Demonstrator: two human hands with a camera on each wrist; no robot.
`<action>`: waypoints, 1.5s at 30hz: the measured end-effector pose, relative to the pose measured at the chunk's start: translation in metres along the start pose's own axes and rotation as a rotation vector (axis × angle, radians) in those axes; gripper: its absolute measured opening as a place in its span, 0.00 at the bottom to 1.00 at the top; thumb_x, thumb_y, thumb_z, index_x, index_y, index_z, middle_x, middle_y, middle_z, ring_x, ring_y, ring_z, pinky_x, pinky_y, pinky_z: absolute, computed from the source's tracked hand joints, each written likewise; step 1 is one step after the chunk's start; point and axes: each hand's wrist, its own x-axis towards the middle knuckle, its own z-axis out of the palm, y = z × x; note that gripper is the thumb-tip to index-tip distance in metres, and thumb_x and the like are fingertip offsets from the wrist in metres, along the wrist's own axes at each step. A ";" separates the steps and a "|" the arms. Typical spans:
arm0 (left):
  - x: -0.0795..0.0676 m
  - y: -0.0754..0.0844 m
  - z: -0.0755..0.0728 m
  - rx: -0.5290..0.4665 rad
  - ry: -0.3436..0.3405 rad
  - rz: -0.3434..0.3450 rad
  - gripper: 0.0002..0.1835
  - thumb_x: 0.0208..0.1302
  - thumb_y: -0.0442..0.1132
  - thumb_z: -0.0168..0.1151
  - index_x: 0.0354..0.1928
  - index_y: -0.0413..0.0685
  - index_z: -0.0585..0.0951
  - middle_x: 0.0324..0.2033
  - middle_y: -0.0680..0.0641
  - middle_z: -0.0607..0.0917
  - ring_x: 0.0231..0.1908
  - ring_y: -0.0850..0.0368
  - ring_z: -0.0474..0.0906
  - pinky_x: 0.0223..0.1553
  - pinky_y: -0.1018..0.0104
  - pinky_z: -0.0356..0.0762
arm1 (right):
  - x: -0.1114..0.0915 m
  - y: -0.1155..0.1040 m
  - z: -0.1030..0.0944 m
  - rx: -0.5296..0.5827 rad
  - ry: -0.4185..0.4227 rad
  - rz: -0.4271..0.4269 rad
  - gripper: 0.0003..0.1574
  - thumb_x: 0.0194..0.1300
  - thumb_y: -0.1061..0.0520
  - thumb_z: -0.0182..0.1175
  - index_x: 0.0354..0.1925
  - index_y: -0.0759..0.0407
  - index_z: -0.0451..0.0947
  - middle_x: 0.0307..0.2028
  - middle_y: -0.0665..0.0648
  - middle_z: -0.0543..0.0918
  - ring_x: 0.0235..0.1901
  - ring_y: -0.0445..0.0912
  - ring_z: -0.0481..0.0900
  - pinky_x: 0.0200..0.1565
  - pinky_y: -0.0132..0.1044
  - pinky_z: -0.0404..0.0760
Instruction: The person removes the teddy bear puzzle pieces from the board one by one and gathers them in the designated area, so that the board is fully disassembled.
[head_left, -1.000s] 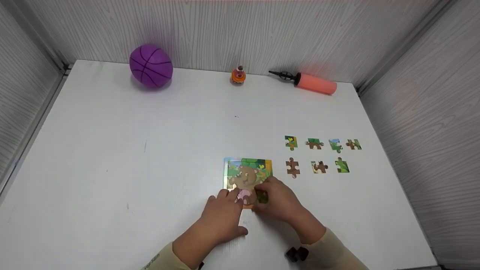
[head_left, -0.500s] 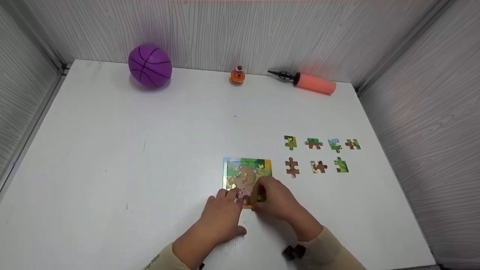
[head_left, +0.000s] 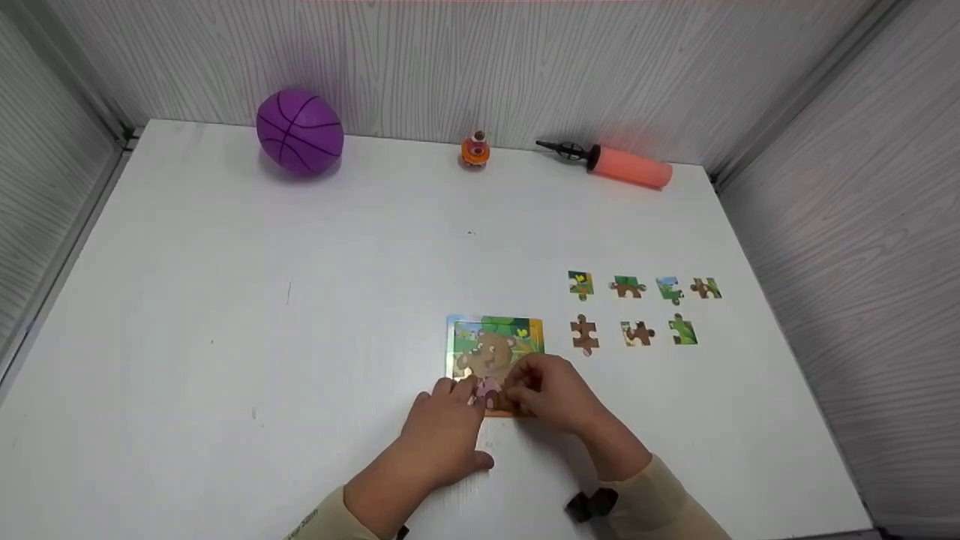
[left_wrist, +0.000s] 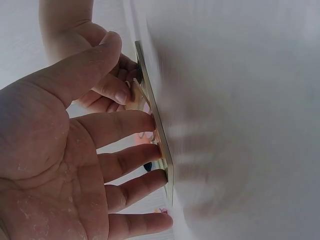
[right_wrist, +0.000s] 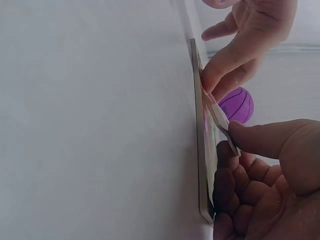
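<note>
A small jigsaw puzzle with a bear picture (head_left: 489, 351) lies in its thin framed board (head_left: 451, 341) near the front of the table. My left hand (head_left: 444, 429) rests on the board's lower left, fingers stretched out, fingertips on its surface in the left wrist view. At the lower right, my right hand (head_left: 561, 391) pinches a puzzle piece (right_wrist: 220, 120) between thumb and fingers. This piece tilts up from the board, its raised end in the right hand and its lower end close to the left fingertips. From the head view, the right fingers hide much of it.
Several loose puzzle pieces (head_left: 637, 334) lie in two rows right of the board. Along the back wall are a purple ball (head_left: 300, 133), a small orange toy (head_left: 475, 151) and a hand pump (head_left: 630, 166) with a black nozzle.
My right hand's fingers have shifted slightly over the board's lower right, and the green patch under them no longer shows. A brown piece now shows at the fingertips. My left hand stays put.
</note>
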 end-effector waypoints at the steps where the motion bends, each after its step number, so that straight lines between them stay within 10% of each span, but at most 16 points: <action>1: 0.000 0.000 0.000 -0.001 0.003 0.002 0.43 0.54 0.62 0.81 0.65 0.42 0.84 0.72 0.40 0.74 0.65 0.40 0.71 0.49 0.48 0.78 | 0.000 0.001 -0.001 0.013 0.003 -0.003 0.03 0.70 0.65 0.68 0.40 0.58 0.85 0.29 0.50 0.82 0.29 0.43 0.77 0.30 0.36 0.79; 33: 0.003 -0.004 0.005 -0.041 0.034 0.009 0.41 0.54 0.62 0.81 0.62 0.39 0.86 0.70 0.38 0.75 0.65 0.39 0.71 0.48 0.47 0.77 | -0.032 0.041 -0.143 -0.062 0.307 0.014 0.10 0.73 0.67 0.66 0.50 0.68 0.88 0.37 0.59 0.89 0.34 0.47 0.79 0.36 0.32 0.79; 45: 0.004 -0.004 0.007 -0.038 0.033 0.003 0.40 0.55 0.62 0.80 0.61 0.40 0.86 0.70 0.39 0.76 0.65 0.39 0.71 0.50 0.45 0.78 | -0.043 0.082 -0.201 -0.137 0.362 0.150 0.17 0.76 0.59 0.64 0.56 0.69 0.85 0.42 0.60 0.88 0.38 0.43 0.81 0.39 0.32 0.79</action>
